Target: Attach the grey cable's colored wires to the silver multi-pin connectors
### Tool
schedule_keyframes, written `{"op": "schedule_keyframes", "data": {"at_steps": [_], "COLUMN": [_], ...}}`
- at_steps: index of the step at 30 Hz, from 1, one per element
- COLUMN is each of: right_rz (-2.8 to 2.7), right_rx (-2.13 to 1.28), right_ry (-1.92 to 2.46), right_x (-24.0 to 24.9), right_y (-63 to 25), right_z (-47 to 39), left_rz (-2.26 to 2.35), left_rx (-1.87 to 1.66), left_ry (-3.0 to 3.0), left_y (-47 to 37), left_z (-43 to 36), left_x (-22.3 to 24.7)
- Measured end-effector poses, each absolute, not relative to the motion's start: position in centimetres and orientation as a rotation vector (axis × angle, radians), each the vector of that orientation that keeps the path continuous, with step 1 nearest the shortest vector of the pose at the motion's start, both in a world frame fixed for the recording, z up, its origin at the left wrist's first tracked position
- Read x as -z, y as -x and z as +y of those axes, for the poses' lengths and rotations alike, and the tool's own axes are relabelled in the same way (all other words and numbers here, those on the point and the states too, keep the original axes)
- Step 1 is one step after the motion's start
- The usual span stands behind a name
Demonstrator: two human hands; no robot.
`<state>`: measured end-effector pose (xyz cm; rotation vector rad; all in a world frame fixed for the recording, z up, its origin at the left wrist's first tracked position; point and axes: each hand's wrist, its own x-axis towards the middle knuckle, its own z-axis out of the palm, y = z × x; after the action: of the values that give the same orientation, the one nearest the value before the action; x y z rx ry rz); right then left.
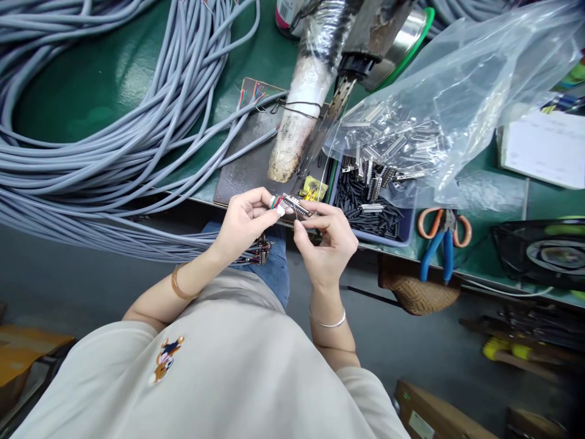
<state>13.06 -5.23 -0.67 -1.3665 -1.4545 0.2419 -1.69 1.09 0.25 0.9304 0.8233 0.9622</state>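
We see the small connector (296, 207) near the middle of the frame, between our two hands and in line with the near edge of the table. Our left hand (249, 219) pinches its left end between thumb and fingers, where a few coloured wires (276, 202) meet it. Our right hand (328, 235) is at its right end, thumb and forefinger drawn close together just below it; we cannot tell whether they grasp a thin wire there or only steady the piece. Just above the hands lie a brown board (247, 146) and a yellow piece (313, 188), with a stained, wrapped tube (304, 116) slanting down over the board. Right of centre, a blue tray (384, 239) holds small black sleeves (365, 210) and metal parts, and a clear plastic bag (484, 97) with more metal parts spreads above it. Pliers (431, 255) with orange and blue handles hang over the table edge farther right, and white paper (543, 146) lies at the upper right. Thick grey cables (91, 161) cover much of the upper left of the green table (123, 55); some trail along its near edge to a bunch of ends (262, 250) by our lap. Beneath, we see a grey floor (370, 341) and, lower right, a cardboard box (434, 411).
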Motion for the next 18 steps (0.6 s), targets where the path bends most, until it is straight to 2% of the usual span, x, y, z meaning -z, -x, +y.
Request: {"op": "schedule_keyframes", "data": {"at_steps": [18], "right_rz": [-1.526], "right_rx": [-0.195], "right_ry": [1.369], "right_x": [0.14], "right_y": [-13.61], "right_z": [-4.26], "left_rz": [0.894], "left_rx": [-0.986], "left_ry": [-1.011], "left_y": [1.19], "left_z": [1.2], "left_x": [-0.43]}}
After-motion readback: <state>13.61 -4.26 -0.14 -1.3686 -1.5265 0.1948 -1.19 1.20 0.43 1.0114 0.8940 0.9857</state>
